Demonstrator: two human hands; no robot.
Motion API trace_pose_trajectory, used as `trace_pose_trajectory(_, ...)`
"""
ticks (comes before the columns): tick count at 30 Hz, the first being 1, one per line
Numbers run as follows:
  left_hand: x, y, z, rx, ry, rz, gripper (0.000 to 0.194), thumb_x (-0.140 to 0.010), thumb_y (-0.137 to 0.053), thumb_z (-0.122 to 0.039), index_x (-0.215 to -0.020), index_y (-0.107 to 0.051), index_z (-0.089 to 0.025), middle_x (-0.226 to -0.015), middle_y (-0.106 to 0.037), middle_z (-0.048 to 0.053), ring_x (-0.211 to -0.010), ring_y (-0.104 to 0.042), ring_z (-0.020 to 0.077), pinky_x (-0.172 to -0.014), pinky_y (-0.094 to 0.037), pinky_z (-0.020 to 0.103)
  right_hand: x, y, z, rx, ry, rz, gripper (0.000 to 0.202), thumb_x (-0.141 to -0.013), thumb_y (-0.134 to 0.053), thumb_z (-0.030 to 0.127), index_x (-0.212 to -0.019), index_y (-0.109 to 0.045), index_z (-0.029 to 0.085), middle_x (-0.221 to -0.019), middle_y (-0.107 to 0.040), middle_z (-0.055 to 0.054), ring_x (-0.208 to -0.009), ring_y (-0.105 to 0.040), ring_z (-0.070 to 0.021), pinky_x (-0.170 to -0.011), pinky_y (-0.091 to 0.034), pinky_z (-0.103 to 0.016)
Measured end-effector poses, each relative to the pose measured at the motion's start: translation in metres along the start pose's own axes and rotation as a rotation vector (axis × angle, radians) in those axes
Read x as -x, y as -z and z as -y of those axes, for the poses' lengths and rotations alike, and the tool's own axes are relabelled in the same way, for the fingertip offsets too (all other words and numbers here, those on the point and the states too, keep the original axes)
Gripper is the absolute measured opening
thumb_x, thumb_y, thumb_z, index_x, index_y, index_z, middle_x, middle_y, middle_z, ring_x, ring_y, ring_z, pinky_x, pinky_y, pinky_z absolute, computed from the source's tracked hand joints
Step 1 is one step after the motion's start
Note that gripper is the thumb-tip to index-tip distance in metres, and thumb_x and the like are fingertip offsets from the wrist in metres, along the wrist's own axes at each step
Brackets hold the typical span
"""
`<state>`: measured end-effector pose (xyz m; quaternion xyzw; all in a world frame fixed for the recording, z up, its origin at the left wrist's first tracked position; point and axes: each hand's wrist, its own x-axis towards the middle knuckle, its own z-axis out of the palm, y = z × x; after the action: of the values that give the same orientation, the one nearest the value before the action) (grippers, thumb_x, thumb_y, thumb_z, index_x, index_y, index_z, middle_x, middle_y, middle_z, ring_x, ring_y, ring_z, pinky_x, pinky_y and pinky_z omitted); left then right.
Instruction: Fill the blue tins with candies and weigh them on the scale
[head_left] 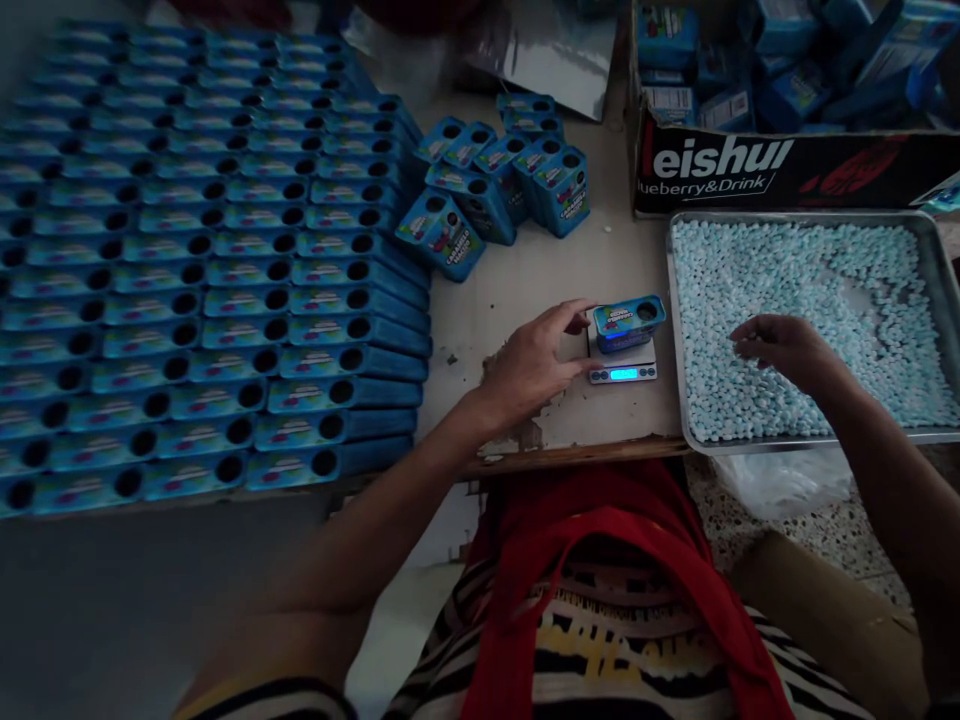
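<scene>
A small blue tin [626, 325] with a dark round hole in its top stands on a small digital scale [622, 376] with a lit blue display. My left hand [536, 362] is beside it, thumb and fingers apart, the fingertips close to the tin's left side and the thumb by the scale's edge. Over the left half of a metal tray [677, 330] is my right hand [787, 350], its fingers curled and drawn together. Small pale blue and white candies [750, 270] cover most of the tray. Whatever the right fingertips hold, if anything, is too small to make out.
Long rows of blue tins [240, 300] fill the table's left side. Several loose tins [495, 180] cluster behind the scale. A black cardboard box [720, 165] full of tins stands behind the tray. A clear plastic bag [787, 482] hangs below the tray's front edge.
</scene>
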<state>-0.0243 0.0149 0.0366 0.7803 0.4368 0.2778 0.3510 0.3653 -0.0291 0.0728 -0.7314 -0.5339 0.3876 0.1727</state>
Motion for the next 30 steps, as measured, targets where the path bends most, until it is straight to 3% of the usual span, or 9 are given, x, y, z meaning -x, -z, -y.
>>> trace_pose_trajectory(6,0.001,-0.009,0.001,0.154,0.035,-0.011,0.067,-0.087,-0.095,-0.035,-0.148,-0.067,-0.027,-0.135,-0.078,0.009,-0.118,-0.078,0.0258,-0.111,-0.063,0.042,-0.008,0.001,0.041,0.299,0.205,0.036,0.018,-0.087,-0.077,0.036,-0.092,-0.084,0.020,-0.072,-0.074,-0.002,-0.064,-0.063,-0.0154,-0.062,-0.043,-0.028)
trace_pose_trajectory(11,-0.006,-0.034,0.001,0.206,0.007,-0.146,0.057,-0.089,-0.094,-0.037,-0.139,-0.070,-0.026,-0.136,-0.077,0.008,-0.122,-0.076,0.0252,-0.111,-0.062,0.040,-0.014,0.006,0.086,0.419,0.286,0.024,0.015,-0.093,-0.075,0.031,-0.098,-0.086,0.021,-0.078,-0.079,-0.003,-0.069,-0.070,-0.0181,-0.068,-0.048,-0.030)
trace_pose_trajectory(13,-0.015,-0.045,0.006,0.266,-0.014,-0.163,0.047,-0.092,-0.090,-0.039,-0.133,-0.072,-0.024,-0.126,-0.079,0.008,-0.118,-0.076,0.0249,-0.107,-0.062,0.040,-0.013,0.009,0.089,0.447,0.316,0.064,0.015,-0.095,-0.073,0.028,-0.100,-0.087,0.023,-0.087,-0.082,-0.004,-0.078,-0.075,-0.0209,-0.077,-0.053,-0.033)
trace_pose_trajectory(16,-0.033,-0.048,0.003,0.199,-0.093,-0.145,0.033,-0.098,-0.081,-0.033,-0.129,-0.074,-0.024,-0.117,-0.079,0.007,-0.112,-0.076,0.0256,-0.104,-0.063,0.041,-0.008,0.005,0.074,0.411,0.377,0.037,0.011,-0.092,-0.080,0.030,-0.098,-0.087,0.026,-0.118,-0.085,-0.008,-0.112,-0.078,-0.0282,-0.103,-0.056,-0.043)
trace_pose_trajectory(18,-0.045,-0.040,-0.011,0.027,-0.216,-0.120,0.030,-0.100,-0.074,-0.025,-0.130,-0.076,-0.027,-0.123,-0.079,0.008,-0.116,-0.073,0.0280,-0.110,-0.060,0.046,-0.001,-0.010,0.061,0.130,0.324,-0.050,0.017,-0.094,-0.079,0.039,-0.104,-0.085,0.026,-0.128,-0.082,-0.010,-0.123,-0.075,-0.0289,-0.110,-0.056,-0.047)
trace_pose_trajectory(20,-0.055,-0.030,-0.033,-0.123,-0.354,-0.106,0.031,-0.105,-0.064,-0.021,-0.131,-0.078,-0.032,-0.129,-0.078,0.007,-0.123,-0.071,0.0303,-0.121,-0.053,0.055,0.006,-0.031,0.052,-0.346,0.168,-0.105,0.030,-0.099,-0.073,0.052,-0.109,-0.079,0.024,-0.121,-0.082,-0.011,-0.115,-0.077,-0.0267,-0.106,-0.060,-0.046)
trace_pose_trajectory(23,-0.065,-0.025,-0.064,-0.218,-0.482,-0.080,0.029,-0.111,-0.057,-0.027,-0.128,-0.079,-0.037,-0.132,-0.077,0.005,-0.136,-0.067,0.0325,-0.133,-0.040,0.065,0.014,-0.062,0.050,-0.966,-0.043,-0.054,0.042,-0.102,-0.065,0.066,-0.104,-0.071,0.024,-0.107,-0.081,-0.009,-0.104,-0.078,-0.0247,-0.097,-0.064,-0.042)
trace_pose_trajectory(26,-0.074,-0.036,-0.074,-0.260,-0.528,-0.015,0.027,-0.111,-0.058,-0.033,-0.128,-0.079,-0.037,-0.129,-0.079,0.005,-0.140,-0.066,0.0331,-0.134,-0.039,0.067,0.016,-0.078,0.054,-1.267,-0.114,-0.027,0.038,-0.104,-0.064,0.063,-0.095,-0.065,0.026,-0.099,-0.079,-0.006,-0.098,-0.075,-0.0233,-0.093,-0.065,-0.038)
trace_pose_trajectory(30,-0.079,-0.055,-0.062,-0.276,-0.549,0.006,0.029,-0.111,-0.057,-0.034,-0.127,-0.080,-0.037,-0.127,-0.080,0.007,-0.138,-0.067,0.0325,-0.130,-0.045,0.063,0.011,-0.083,0.052,-1.465,-0.201,-0.016,0.032,-0.105,-0.065,0.054,-0.090,-0.061,0.026,-0.085,-0.073,-0.004,-0.085,-0.072,-0.0215,-0.085,-0.065,-0.035)
